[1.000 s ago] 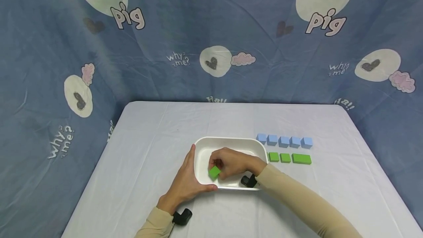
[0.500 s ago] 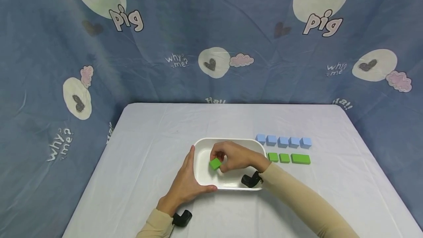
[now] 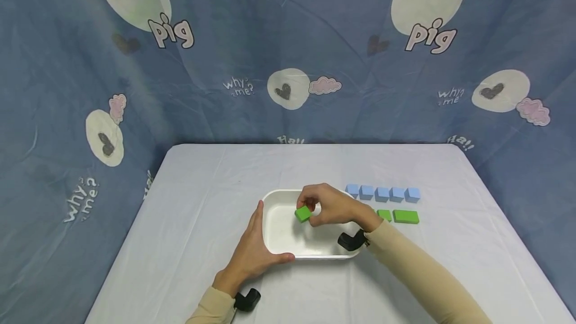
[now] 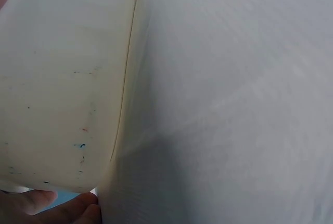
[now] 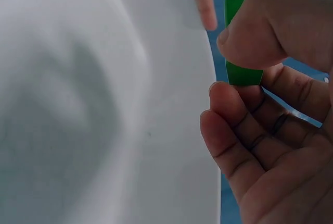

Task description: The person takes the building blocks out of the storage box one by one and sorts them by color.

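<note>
A white plastic tray (image 3: 280,236) stands on the table in the head view, its inner floor bare where it shows. My left hand (image 3: 252,255) rests against its near left corner, fingers straight along the left wall and thumb along the near rim. Over the tray, my right hand (image 3: 335,208) pinches a small green block (image 3: 303,213) between thumb and fingers. The right wrist view has this green block (image 5: 244,73) partly covered by the thumb. In the left wrist view, left fingertips (image 4: 78,206) lie beside the tray's outer wall (image 4: 62,104).
A row of several blue cubes (image 3: 382,194) lies right of the tray. Nearer than it are a green cube (image 3: 384,215) and a longer green block (image 3: 406,216), with the right forearm (image 3: 418,269) close by. White cloth covers the table (image 3: 216,179); a blue printed curtain (image 3: 202,114) hangs behind.
My right hand has risen and moved away from me and to the right with the green block, from low in the tray. The left hand keeps its place at the tray.
</note>
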`<action>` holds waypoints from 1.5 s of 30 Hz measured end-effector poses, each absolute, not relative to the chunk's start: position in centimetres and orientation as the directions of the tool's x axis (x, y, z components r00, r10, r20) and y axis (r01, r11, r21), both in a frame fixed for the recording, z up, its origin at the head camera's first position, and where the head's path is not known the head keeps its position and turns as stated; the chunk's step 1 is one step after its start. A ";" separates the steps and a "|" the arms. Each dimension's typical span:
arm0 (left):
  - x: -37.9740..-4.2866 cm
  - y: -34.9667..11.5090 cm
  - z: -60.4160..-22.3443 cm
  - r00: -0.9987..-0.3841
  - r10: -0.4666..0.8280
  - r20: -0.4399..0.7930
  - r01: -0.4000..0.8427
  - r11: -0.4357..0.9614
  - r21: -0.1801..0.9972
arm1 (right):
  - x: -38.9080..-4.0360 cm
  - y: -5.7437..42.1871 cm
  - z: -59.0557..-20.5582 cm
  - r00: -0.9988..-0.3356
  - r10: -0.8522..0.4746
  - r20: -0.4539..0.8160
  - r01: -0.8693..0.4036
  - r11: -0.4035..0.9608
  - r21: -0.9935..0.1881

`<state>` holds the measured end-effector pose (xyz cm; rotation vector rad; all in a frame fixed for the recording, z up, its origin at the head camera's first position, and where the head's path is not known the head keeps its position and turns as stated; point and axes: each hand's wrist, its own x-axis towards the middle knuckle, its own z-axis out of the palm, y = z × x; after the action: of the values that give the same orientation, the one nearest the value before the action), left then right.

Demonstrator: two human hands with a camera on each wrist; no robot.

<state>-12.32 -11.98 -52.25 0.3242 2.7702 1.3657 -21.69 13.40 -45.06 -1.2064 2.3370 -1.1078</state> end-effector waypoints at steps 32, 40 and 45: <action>-12.3 -12.1 -52.1 -0.977 0.199 0.071 0.179 0.603 0.778 | -21.3 20.8 -42.2 -0.744 -0.654 0.139 -0.541 0.466 -0.700; -12.3 -12.1 -52.1 -0.976 0.205 0.075 0.187 0.603 0.775 | -21.0 23.6 -41.8 -0.788 -0.597 0.154 -0.504 0.480 -0.719; -12.3 -11.9 -52.2 -0.974 0.210 0.082 0.195 0.598 0.777 | -20.6 26.1 -41.4 -0.836 -0.535 0.120 -0.461 0.568 -0.681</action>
<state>-12.32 -11.89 -52.17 0.3542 2.7926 1.3541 -20.64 26.15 -41.42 -0.8578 2.6929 -1.1256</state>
